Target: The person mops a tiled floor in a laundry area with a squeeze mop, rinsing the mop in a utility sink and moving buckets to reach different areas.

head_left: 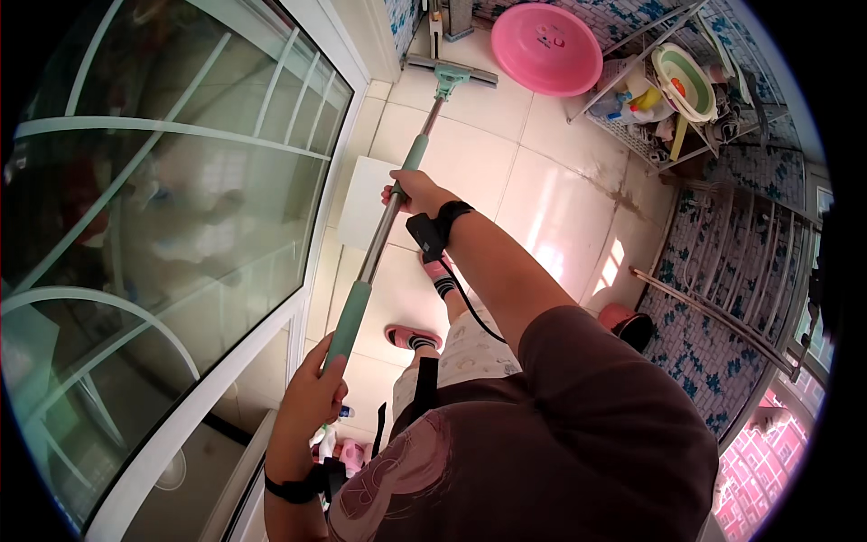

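A long-handled floor mop [381,238] with green grips and a steel pole runs diagonally up the view. Its wide, narrow head [452,74], grey with a green bracket, is at the far end on the tiled floor by the wall. My right hand [414,192] wraps around the pole at a green collar near its middle. Lower down, my left hand [320,386] grips the long green handle at the near end. Each wrist wears a black strap with a small device.
A pink plastic basin [546,49] lies right of the mop head. Beyond it stands a metal rack [630,135] with bottles and a small tub. A white-framed glass door [183,203] borders the left. A white board [366,196] lies on the floor. Bottles [345,450] stand behind my left hand.
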Motion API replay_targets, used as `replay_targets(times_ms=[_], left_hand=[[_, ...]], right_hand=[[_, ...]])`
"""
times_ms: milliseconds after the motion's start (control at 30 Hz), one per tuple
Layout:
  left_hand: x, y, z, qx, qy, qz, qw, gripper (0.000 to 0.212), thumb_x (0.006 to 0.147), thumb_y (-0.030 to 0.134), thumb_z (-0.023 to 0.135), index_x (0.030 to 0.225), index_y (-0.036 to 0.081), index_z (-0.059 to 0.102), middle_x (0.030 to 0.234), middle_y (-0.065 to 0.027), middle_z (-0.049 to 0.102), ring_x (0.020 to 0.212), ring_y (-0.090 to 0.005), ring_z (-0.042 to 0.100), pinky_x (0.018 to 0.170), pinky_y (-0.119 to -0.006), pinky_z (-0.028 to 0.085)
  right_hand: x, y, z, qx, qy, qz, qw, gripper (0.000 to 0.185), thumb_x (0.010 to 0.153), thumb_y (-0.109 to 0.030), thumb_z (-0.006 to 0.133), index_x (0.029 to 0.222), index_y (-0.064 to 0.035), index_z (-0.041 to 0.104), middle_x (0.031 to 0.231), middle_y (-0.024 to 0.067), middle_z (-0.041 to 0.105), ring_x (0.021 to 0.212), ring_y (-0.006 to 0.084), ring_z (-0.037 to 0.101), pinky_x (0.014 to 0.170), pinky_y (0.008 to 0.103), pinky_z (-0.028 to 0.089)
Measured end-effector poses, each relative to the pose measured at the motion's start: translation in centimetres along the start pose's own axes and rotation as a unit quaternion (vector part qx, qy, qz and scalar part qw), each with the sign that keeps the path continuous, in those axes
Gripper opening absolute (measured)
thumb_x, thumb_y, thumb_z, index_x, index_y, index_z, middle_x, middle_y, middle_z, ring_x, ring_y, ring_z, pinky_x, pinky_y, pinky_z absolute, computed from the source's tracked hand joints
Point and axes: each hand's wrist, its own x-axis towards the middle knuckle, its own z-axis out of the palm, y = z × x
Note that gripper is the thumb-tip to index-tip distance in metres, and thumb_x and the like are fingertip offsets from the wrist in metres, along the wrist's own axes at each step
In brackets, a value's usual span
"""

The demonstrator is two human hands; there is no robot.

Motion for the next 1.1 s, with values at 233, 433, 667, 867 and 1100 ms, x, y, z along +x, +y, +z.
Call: replay_targets(times_ms=[233,433,667,867,1100], left_hand=[[1.3,-5.5,0.7,0.021,-0.034,-0.009,0.999,0.048,0.092,0.025,0.049,0.137,0.015,0.036,0.057,0.0009,0.046,0.045,-0.0068,0.04,0.039,-0.023,0.033],[-7.4,-13.2,-4.3,-0.021,-0.015,-0.089,0.996,0.051,0.088,0.013,0.053,0.136,0.012,0.039,0.056,0.0015,0.044,0.044,-0.0062,0.039,0.037,-0.024,0.031],[-15.3,-9.8,-10.9,0.02,0.091,-0.12,0.988,0.062,0.077,-0.005,0.054,0.136,0.012,0.041,0.055,-0.001,0.045,0.04,-0.0072,0.037,0.035,-0.023,0.028],[-6.8,-0.4,-5.7,0.203,0.039,-0.001,0.978,0.059,0.079,0.011,0.062,0.135,0.014,0.042,0.065,-0.0052,0.054,0.053,-0.0121,0.049,0.05,-0.026,0.041],[4.3,-2.2,6.3,0.314,-0.009,0.152,0.937,0.057,0.086,0.033,0.052,0.137,0.015,0.035,0.09,-0.0225,0.063,0.082,-0.0404,0.061,0.073,-0.042,0.047]], right_hand=[[2.1,3.7,-0.4,-0.032,0.129,-0.013,0.991,0.01,0.085,-0.005,0.044,0.092,0.0011,0.042,0.065,0.0128,0.048,0.052,0.0245,0.052,0.045,0.0385,0.046],[-4.6,16.2,2.0,-0.118,0.081,0.056,0.988,0.017,0.086,-0.012,0.047,0.087,0.0053,0.046,0.069,0.0119,0.054,0.06,0.025,0.06,0.049,0.0381,0.054],[-9.9,20.2,7.1,0.034,-0.022,0.136,0.99,0.018,0.085,-0.008,0.051,0.096,0.0038,0.043,0.079,0.0148,0.054,0.066,0.0273,0.061,0.057,0.0409,0.056],[-4.2,8.6,1.8,0.116,-0.009,-0.008,0.993,0.02,0.084,-0.008,0.052,0.096,0.0041,0.041,0.076,0.0142,0.053,0.065,0.0274,0.059,0.057,0.0411,0.055],[-0.2,-0.7,-10.6,-0.08,0.201,-0.154,0.964,0.022,0.083,-0.01,0.053,0.092,0.0084,0.045,0.067,0.0152,0.055,0.053,0.0251,0.059,0.045,0.036,0.054]])
